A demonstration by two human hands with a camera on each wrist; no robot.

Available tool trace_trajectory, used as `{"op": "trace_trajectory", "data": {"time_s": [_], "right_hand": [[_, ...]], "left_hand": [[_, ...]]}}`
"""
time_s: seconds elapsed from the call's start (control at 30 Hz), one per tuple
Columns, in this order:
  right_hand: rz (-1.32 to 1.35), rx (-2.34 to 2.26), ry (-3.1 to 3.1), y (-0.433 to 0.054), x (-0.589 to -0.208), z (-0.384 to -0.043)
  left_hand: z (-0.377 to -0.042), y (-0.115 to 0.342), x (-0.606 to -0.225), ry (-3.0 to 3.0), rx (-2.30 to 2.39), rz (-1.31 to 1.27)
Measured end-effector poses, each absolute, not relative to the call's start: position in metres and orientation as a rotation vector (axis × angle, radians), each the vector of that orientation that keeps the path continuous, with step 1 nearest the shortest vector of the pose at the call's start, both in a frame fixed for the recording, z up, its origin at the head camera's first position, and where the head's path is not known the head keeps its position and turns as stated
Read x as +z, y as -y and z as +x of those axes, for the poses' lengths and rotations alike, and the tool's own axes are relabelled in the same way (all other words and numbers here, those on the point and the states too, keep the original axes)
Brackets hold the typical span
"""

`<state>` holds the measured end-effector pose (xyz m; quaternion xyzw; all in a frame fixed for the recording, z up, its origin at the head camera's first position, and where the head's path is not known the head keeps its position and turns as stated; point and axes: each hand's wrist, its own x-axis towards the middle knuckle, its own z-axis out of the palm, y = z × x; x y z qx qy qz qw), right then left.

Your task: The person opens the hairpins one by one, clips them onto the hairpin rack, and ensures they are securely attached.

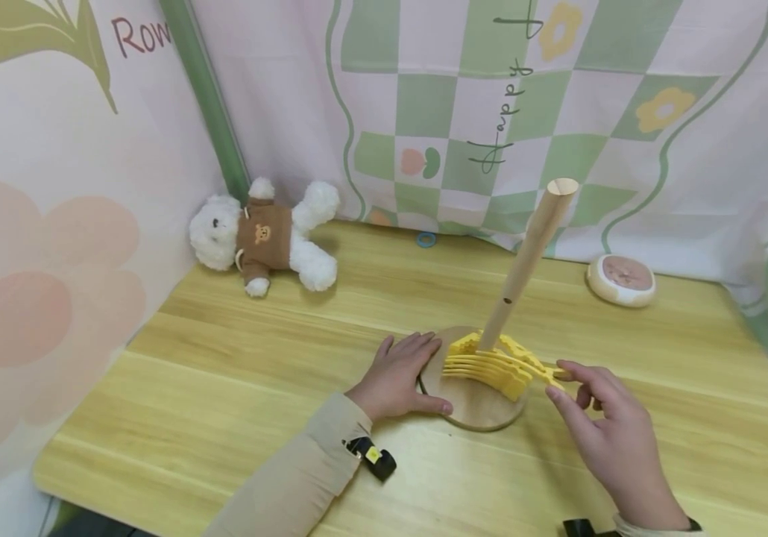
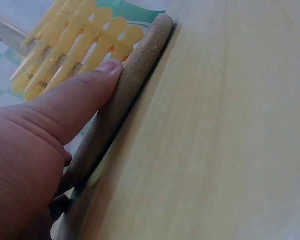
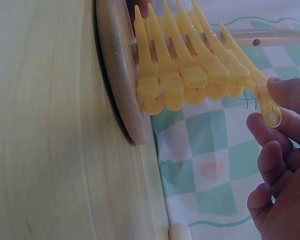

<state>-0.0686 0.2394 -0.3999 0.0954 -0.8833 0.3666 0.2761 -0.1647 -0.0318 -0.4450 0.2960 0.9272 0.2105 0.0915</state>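
Observation:
A wooden post [image 1: 525, 261] rises from a round wooden base [image 1: 481, 414] on the table. Several yellow hair clips [image 1: 485, 367] are stacked around its lower part, their jaws astride the wood. My left hand [image 1: 397, 377] rests at the left side of the base, its straight thumb touching the rim by the lowest clips. At the right, my right hand [image 1: 608, 432] pinches the tail of the topmost hair clip [image 3: 260, 87] between thumb and index finger. That clip tilts away from the stack, its long end alongside the post.
A white plush toy in a brown shirt [image 1: 270, 235] lies at the back left. Against the curtain [image 1: 464, 97] are a small blue ring [image 1: 426, 239] and a rounded white object with a pink top [image 1: 622, 280].

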Motion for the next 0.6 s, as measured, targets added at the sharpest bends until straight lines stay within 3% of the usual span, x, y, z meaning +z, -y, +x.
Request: {"op": "trace_trajectory", "data": {"time_s": [0.6], "right_hand": [[0.236,0.965,2.435,-0.2373,-0.4008,-0.0753]], "left_hand": [[-0.1625,0.0299,-0.4453,-2.806,0.462,0.936]]}}
